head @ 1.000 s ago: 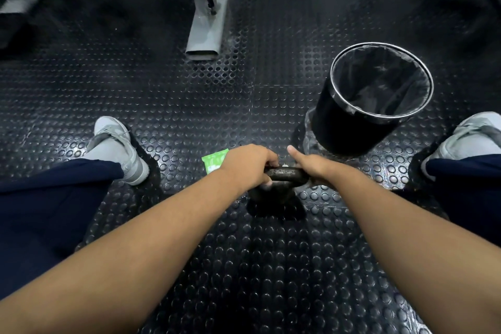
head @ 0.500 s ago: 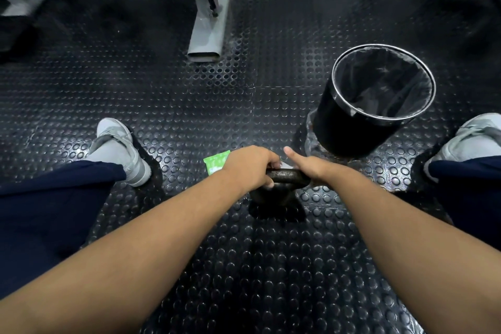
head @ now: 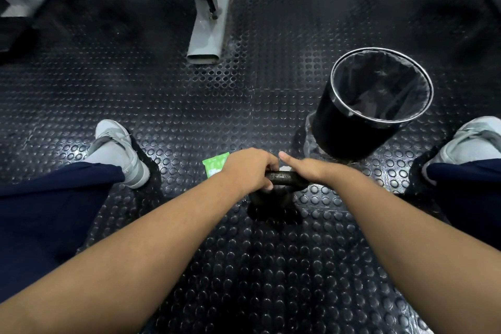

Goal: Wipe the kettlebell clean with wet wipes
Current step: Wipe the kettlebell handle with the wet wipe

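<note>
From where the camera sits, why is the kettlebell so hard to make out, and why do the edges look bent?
Head view: the dark kettlebell merges with its own shadow on the black studded floor, both hands covering its handle; overhead light glints off the floor studs and the bin rim; the wide-angle lens bows the edges; the far corners look dim and soft.

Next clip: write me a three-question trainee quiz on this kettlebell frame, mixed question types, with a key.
1. True or false: the left hand is closed around the kettlebell handle.
2. Which lies just beyond the left hand? A) green wipes packet B) towel C) bottle
3. Fill in: the black bin stands on the person's ____ side.

Key: 1 true. 2 A. 3 right; the right hand rests on the handle, thumb pointing forward, its grip hidden.
</note>
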Demonstrator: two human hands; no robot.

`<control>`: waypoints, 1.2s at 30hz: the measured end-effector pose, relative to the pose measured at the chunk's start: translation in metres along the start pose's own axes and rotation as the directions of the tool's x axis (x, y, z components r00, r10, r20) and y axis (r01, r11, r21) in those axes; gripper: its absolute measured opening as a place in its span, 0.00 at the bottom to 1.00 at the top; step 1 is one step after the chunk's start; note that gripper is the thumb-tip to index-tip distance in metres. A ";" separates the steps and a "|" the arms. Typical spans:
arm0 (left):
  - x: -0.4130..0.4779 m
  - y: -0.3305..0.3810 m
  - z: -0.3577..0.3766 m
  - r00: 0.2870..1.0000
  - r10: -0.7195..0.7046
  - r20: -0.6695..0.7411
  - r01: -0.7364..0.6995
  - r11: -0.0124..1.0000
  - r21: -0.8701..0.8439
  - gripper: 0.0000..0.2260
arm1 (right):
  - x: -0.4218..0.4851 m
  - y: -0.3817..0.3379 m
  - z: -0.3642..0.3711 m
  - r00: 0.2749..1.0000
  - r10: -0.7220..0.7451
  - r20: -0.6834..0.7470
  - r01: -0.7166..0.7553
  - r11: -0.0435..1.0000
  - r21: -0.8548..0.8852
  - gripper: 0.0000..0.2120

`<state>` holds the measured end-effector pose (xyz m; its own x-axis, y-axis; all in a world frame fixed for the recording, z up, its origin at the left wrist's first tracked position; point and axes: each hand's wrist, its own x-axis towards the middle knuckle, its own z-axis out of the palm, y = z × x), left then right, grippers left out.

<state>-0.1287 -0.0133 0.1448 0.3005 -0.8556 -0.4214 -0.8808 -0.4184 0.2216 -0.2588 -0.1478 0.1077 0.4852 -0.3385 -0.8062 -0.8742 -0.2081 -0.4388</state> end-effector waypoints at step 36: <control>0.002 0.000 -0.004 0.999 -0.015 0.051 0.016 1.000 -0.011 0.20 | -0.002 -0.024 -0.015 0.999 0.020 0.049 -0.017 0.998 -0.067 0.48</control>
<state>-0.1262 -0.0165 0.1475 0.2948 -0.8327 -0.4686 -0.8718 -0.4352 0.2248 -0.2383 -0.1562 0.1258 0.4658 -0.2971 -0.8335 -0.8791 -0.2630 -0.3976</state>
